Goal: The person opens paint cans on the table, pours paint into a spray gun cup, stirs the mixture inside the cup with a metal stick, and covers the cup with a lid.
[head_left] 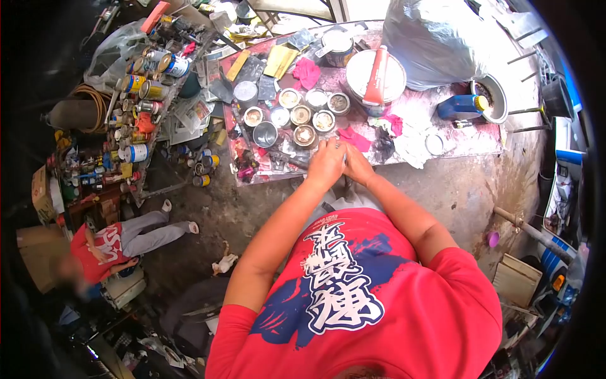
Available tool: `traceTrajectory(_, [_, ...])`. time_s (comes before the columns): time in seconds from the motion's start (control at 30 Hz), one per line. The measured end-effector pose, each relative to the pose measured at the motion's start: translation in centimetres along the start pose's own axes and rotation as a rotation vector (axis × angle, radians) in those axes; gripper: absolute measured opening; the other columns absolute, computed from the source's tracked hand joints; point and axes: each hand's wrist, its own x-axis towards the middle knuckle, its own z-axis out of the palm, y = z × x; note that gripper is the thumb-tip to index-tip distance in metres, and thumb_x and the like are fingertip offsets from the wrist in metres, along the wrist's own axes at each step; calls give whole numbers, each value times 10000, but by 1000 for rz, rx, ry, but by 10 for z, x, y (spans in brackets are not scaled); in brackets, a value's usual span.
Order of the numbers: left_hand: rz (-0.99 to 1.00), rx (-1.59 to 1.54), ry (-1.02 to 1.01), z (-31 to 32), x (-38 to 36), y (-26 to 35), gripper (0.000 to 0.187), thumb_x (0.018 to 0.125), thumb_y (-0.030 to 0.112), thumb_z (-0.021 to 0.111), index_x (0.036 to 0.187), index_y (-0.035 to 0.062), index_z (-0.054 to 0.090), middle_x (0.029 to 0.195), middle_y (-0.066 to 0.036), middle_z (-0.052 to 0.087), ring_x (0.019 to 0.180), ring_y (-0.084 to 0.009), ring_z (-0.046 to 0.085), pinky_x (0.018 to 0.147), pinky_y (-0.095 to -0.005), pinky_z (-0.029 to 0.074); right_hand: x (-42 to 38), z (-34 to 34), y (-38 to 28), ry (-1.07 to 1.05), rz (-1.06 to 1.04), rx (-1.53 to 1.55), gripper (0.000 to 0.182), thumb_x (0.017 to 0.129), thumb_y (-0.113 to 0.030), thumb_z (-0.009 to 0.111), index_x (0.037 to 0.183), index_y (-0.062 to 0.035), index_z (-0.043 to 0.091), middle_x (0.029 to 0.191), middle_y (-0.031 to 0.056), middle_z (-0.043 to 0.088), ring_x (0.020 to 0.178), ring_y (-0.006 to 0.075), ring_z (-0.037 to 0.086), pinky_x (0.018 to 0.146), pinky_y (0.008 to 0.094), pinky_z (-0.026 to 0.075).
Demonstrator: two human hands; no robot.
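My left hand [326, 162] and my right hand [358, 167] meet at the near edge of the stained table [413, 156]. Both have their fingers closed and drawn together. A small pale bit shows between them, too little to name. Just beyond my left hand stands an open can [305, 136] with brownish contents. Several more open cans cluster behind it, among them a can with a dark grey inside [265, 134]. A pink cloth [355, 139] lies right beyond my fingers.
A large white-lidded bucket [394, 79] carries a red tube-like object [377, 76]. To the right are a blue bottle with a yellow cap [463, 107] and a metal basin [499, 98]. Crowded can shelves [136, 120] stand left; a person in red [101, 252] sits below them.
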Motion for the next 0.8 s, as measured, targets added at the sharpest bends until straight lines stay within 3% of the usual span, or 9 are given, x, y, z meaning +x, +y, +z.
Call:
traceTrajectory(0.23, [-86,-5,5,0,4,15,445,741,99,765,1161,49,629,1237,-218,563,1153,-447,543,870,-507,575,0,13,16,21,-55,-30,548,854,-189,697,1344,-20,516,1350,209,555,1280,401,522,1090,455,422])
traceTrajectory(0.33, [-118,0,-27,3,6,19,434,754,108,754,1166,47,631,1244,-222,561,1161,-452,536,870,-513,578,0,14,19,-41,-22,-10,601,841,-183,695,1379,-9,491,1379,220,542,1301,399,512,1110,461,409])
traceTrajectory(0.8, [-85,92,-86,6,15,16,371,773,129,726,1115,37,616,1222,-226,570,1164,-457,538,856,-502,600,5,11,16,-80,45,58,531,859,-194,682,1345,-48,523,1334,189,561,1278,391,523,1074,453,440])
